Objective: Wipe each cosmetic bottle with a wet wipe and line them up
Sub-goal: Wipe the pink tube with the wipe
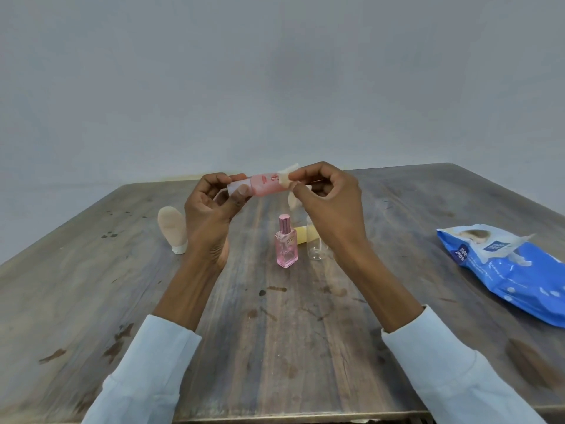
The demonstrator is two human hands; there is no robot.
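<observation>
Left hand [211, 209] pinches the pink tube [263, 185] by its cap, right hand [327, 194] pinches the wet wipe [286, 180] around it; best to rotate the tube, covering all sides.

Single view: camera on my head, facing forward and down, close over my hands [269, 206] and the worktop [275, 332], wall beyond.

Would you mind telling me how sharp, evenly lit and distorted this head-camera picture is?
Head view: soft, even light, with no hard shadows or glare on the table; the wide lens bows the table's edges outward; the whole frame is slightly soft, so print on the pink tube held in both hands is unreadable, while the wipes pack logo is just legible.
</observation>
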